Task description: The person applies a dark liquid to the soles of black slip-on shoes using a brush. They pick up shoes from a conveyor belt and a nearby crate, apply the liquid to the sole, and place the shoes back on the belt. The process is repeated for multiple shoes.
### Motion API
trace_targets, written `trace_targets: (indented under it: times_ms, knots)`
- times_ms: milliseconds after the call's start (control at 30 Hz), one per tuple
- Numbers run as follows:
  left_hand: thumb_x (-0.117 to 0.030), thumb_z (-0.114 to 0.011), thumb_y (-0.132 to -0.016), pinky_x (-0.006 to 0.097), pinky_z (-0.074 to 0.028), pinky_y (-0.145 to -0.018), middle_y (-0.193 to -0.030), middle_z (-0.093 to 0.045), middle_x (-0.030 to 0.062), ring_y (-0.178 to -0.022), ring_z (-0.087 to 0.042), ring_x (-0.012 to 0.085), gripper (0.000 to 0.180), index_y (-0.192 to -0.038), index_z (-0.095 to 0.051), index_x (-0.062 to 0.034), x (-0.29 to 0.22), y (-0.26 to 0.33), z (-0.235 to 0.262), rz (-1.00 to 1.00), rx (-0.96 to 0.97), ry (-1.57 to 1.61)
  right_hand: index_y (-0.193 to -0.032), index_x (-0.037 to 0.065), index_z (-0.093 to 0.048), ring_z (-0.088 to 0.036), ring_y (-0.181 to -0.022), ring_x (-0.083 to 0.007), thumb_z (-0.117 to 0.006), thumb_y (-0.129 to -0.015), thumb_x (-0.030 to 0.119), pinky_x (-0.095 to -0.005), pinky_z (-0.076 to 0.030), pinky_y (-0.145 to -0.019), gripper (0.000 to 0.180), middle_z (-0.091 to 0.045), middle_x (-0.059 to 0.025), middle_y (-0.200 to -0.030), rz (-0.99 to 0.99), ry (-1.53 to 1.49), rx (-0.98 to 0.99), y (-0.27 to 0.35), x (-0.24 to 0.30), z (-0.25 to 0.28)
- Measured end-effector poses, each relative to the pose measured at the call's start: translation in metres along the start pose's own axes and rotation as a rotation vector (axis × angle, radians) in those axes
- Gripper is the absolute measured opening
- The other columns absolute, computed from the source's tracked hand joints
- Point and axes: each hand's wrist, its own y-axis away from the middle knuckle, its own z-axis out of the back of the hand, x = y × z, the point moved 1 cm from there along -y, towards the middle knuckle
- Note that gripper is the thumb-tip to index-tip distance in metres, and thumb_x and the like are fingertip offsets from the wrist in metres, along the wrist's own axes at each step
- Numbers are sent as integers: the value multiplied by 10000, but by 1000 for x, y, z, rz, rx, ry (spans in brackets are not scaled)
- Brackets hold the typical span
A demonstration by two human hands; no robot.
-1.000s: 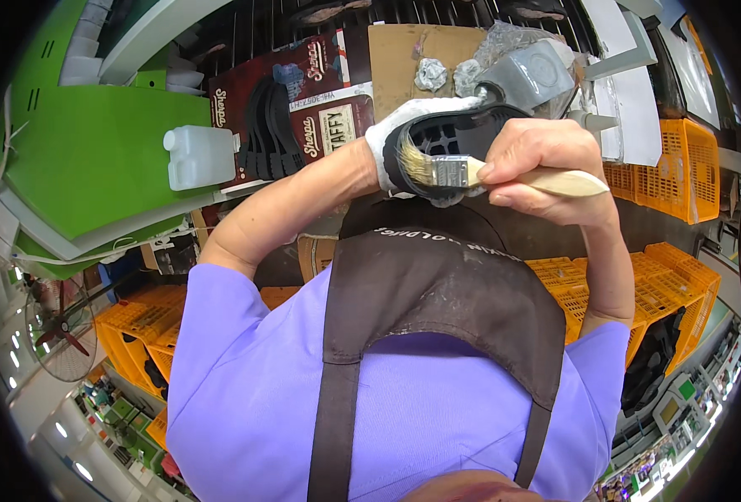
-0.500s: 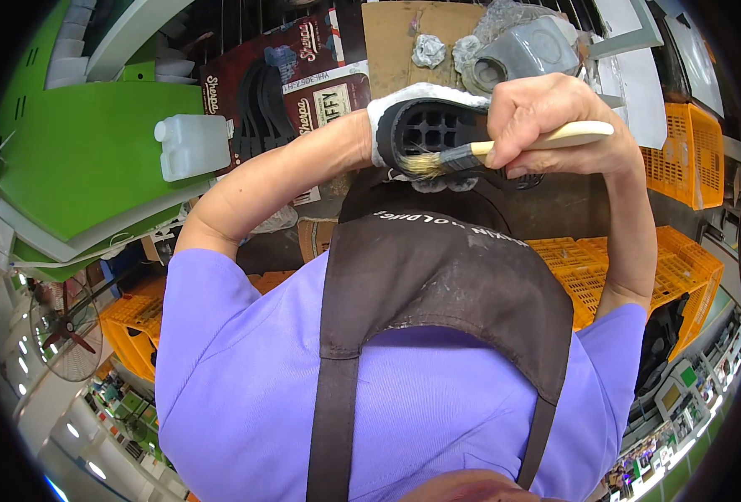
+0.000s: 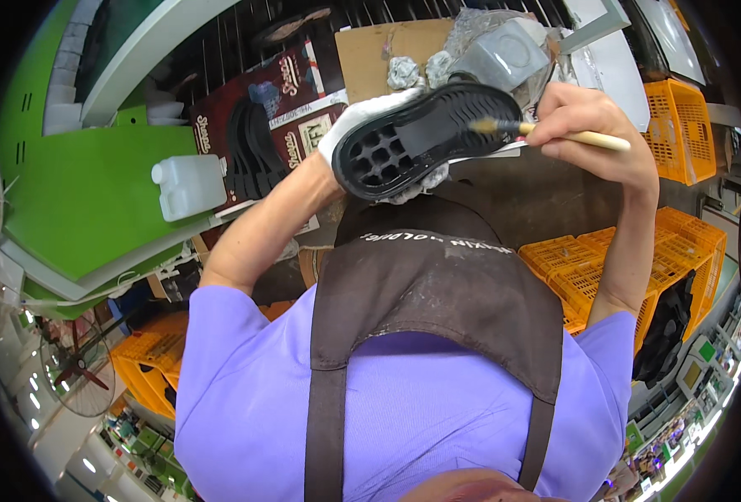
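Observation:
My left hand [image 3: 364,114], in a white glove, holds a black shoe sole [image 3: 425,134] from beneath. White fingertips show past its near edge. The sole's upper side faces me, with a raised rim, square hollows at the heel and wavy ridges toward the toe. My bare right hand [image 3: 594,125] pinches a paintbrush [image 3: 602,140] by its pale wooden handle. The bristles are at the ridged toe part of the sole, seemingly touching it.
Several black soles [image 3: 257,151] lie on dark red printed cardboard [image 3: 211,113] at the left, beside a white plastic jug [image 3: 190,186]. Beyond my hands are a translucent container [image 3: 504,57], crumpled white wads [image 3: 403,72] and brown cardboard [image 3: 358,58]. Orange crates [image 3: 680,138] stand at the right.
The sole has turned more fully toward me, its whole length now showing. The brush has moved from the heel hollows rightward to the toe ridges, along with my right hand.

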Motion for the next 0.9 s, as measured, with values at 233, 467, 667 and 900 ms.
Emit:
trace_targets:
  times_ms: [233, 467, 667, 900]
  knots:
    - [-656, -335, -866, 341, -436, -274, -709, -591, 287, -412, -557, 326, 762, -1118, -530, 35, 5, -8, -24, -89, -176, -22, -937, 104, -711, -512, -679, -131, -704, -666, -37, -233, -404, -567, 306, -518, -26, -793, 131, -59, -188, -2, 35, -41]
    - [-688, -355, -841, 317, -457, -285, -697, -618, 231, -406, -580, 279, 773, -1062, -580, 18, 8, -5, -33, -95, -435, -197, -957, 70, -696, -530, -682, -120, -680, -714, -43, -220, -439, -569, 268, -516, -40, -809, 80, -159, -206, -13, 17, -49]
    - [-630, -413, -861, 338, -472, -297, -735, -636, 185, -442, -596, 291, 665, -1071, -589, -24, 6, 2, -39, -82, -401, -60, -923, 70, -694, -525, -728, -135, -683, -711, -54, -241, -421, -620, 246, -539, -29, -799, -17, -53, -285, -1, 1, -38]
    - [-597, -449, -868, 355, -502, -342, -789, -647, 157, -498, -617, 278, 627, -1112, -566, -32, 4, 0, -55, -124, -514, 92, -943, 66, -692, -544, -709, -123, -679, -749, -24, -239, -430, -607, 215, -549, -30, -803, -93, 67, -346, 7, -1, -36]
